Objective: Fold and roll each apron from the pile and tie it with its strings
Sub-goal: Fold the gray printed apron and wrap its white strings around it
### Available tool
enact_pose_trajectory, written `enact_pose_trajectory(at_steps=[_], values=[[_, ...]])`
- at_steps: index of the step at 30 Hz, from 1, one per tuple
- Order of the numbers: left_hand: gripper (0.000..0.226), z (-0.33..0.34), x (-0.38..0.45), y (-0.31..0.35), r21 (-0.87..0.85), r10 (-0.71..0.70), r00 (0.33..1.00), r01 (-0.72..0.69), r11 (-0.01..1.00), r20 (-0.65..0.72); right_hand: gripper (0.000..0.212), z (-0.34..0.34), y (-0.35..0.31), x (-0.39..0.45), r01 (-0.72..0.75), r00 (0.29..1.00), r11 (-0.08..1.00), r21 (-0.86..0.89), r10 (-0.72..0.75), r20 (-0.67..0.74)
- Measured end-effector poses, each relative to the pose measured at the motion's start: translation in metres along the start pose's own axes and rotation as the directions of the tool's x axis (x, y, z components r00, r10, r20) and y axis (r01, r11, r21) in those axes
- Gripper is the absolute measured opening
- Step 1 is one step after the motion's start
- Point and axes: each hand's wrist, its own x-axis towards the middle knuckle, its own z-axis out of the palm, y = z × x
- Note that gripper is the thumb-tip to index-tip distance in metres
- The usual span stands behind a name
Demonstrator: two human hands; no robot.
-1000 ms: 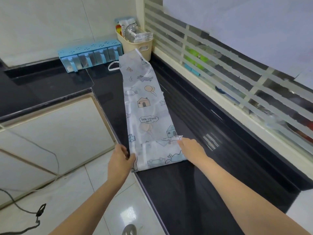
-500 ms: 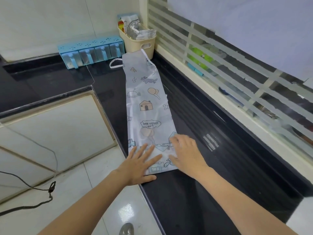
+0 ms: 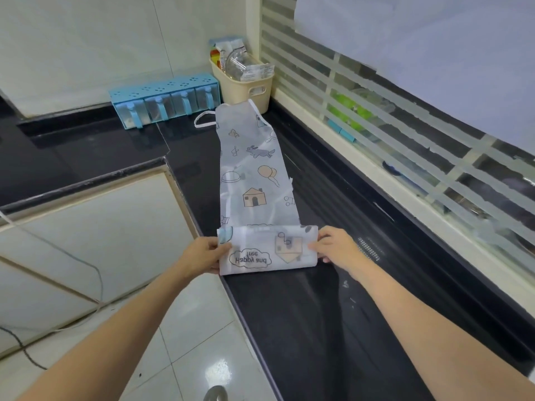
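A pale printed apron [image 3: 254,175], folded into a long narrow strip, lies lengthwise on the black counter [image 3: 312,319]. Its near end is turned over into a flat fold [image 3: 266,251] showing an upside-down "Happy and free" print. My left hand [image 3: 202,253] pinches the left edge of that fold. My right hand [image 3: 335,247] pinches its right edge. A white string loop [image 3: 204,120] sticks out at the far left of the apron, by its top end.
A blue spice-box rack [image 3: 165,102] and a beige basket [image 3: 246,85] of packets stand against the far wall. A barred window [image 3: 405,117] runs along the right. The counter's front edge drops to a tiled floor [image 3: 185,342] on the left, with a cable there.
Both hands lay flat on the apron's near end half a second ago. Now they hold its side edges and the near end has been turned over away from me into a fold.
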Motion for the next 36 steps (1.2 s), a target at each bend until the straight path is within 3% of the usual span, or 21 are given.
enact_pose_trajectory(at_steps=[2,4,6,7,9,10,12,14,15,16,18,21,23,25,27,29,31,32,33,34,36], values=[[0.021,0.000,0.004,0.002,0.187,-0.008,0.994,0.029,0.982,-0.109,0.014,0.013,0.000,0.007,-0.011,0.998,0.980,-0.197,-0.001,-0.061],[0.029,-0.002,0.008,0.000,0.603,0.283,0.934,-0.100,0.792,-0.216,0.016,0.029,-0.003,0.011,-0.046,0.995,0.949,-0.311,0.017,-0.094],[0.047,0.000,0.016,-0.007,0.820,0.645,0.764,-0.380,0.427,0.018,0.013,0.038,-0.007,0.013,-0.079,0.991,0.920,-0.383,0.030,-0.132],[0.060,0.001,0.019,-0.010,0.837,0.660,0.722,-0.481,0.263,0.207,0.016,0.041,-0.008,0.014,-0.085,0.987,0.893,-0.441,0.014,-0.161],[0.086,0.004,0.024,-0.016,0.840,0.414,0.784,-0.538,0.079,0.463,0.024,0.041,-0.012,0.008,0.012,0.974,0.856,-0.517,-0.126,-0.186],[0.093,0.003,0.026,-0.018,0.853,0.293,0.826,-0.519,0.059,0.482,0.035,0.040,-0.013,0.005,0.124,0.959,0.843,-0.523,-0.238,-0.157],[0.086,0.003,0.031,-0.019,0.873,0.251,0.853,-0.484,0.054,0.457,0.072,0.033,-0.009,0.000,0.340,0.921,0.743,-0.577,-0.387,0.044],[0.080,0.000,0.033,-0.016,0.866,0.261,0.844,-0.497,0.050,0.469,0.091,0.030,-0.008,0.000,0.467,0.881,0.519,-0.716,-0.346,0.324],[0.078,-0.004,0.033,-0.013,0.852,0.266,0.836,-0.517,0.083,0.481,0.090,0.031,-0.006,0.003,0.485,0.874,0.477,-0.733,-0.290,0.389],[0.076,-0.009,0.034,-0.009,0.828,0.278,0.831,-0.535,0.167,0.481,0.085,0.031,-0.008,0.007,0.468,0.884,0.509,-0.723,-0.244,0.400],[0.066,-0.022,0.038,0.002,0.696,0.347,0.854,-0.517,0.498,0.387,0.068,0.031,-0.015,0.019,0.378,0.924,0.681,-0.627,-0.237,0.300],[0.024,-0.046,0.054,0.012,0.390,0.341,0.927,-0.374,0.841,0.155,0.029,0.024,-0.031,0.039,0.167,0.986,0.918,-0.359,-0.150,0.074],[0.025,-0.058,0.067,0.009,0.132,0.258,0.963,-0.267,0.955,0.078,0.018,0.022,-0.041,0.052,0.025,0.999,0.996,-0.084,-0.023,0.027],[0.032,-0.059,0.077,0.008,0.070,0.194,0.981,-0.196,0.978,0.028,0.016,0.027,-0.048,0.060,-0.092,0.996,0.995,-0.038,0.092,-0.019],[0.042,-0.053,0.086,0.009,0.228,0.176,0.983,-0.160,0.960,-0.051,0.018,0.039,-0.050,0.068,-0.155,0.986,0.968,-0.196,0.138,-0.095],[0.057,-0.052,0.090,0.011,0.502,0.345,0.921,-0.216,0.838,-0.180,0.022,0.052,-0.050,0.076,-0.194,0.976,0.930,-0.313,0.150,-0.159],[0.065,-0.055,0.098,0.008,0.748,0.697,0.715,-0.436,0.501,-0.050,0.022,0.060,-0.049,0.081,-0.228,0.964,0.896,-0.382,0.153,-0.219],[0.065,-0.057,0.101,0.005,0.794,0.777,0.620,-0.526,0.305,0.113,0.022,0.062,-0.048,0.082,-0.236,0.959,0.887,-0.396,0.148,-0.241],[0.069,-0.058,0.103,0.003,0.794,0.748,0.587,-0.592,0.137,0.309,0.018,0.062,-0.050,0.082,-0.233,0.956,0.887,-0.399,0.133,-0.262],[0.079,-0.061,0.103,0.001,0.773,0.640,0.615,-0.633,0.050,0.461,0.017,0.062,-0.052,0.080,-0.205,0.955,0.889,-0.409,0.091,-0.281],[0.093,-0.066,0.106,-0.001,0.751,0.351,0.724,-0.655,0.083,0.593,0.031,0.058,-0.057,0.073,-0.030,0.955,0.861,-0.508,-0.125,-0.267]])
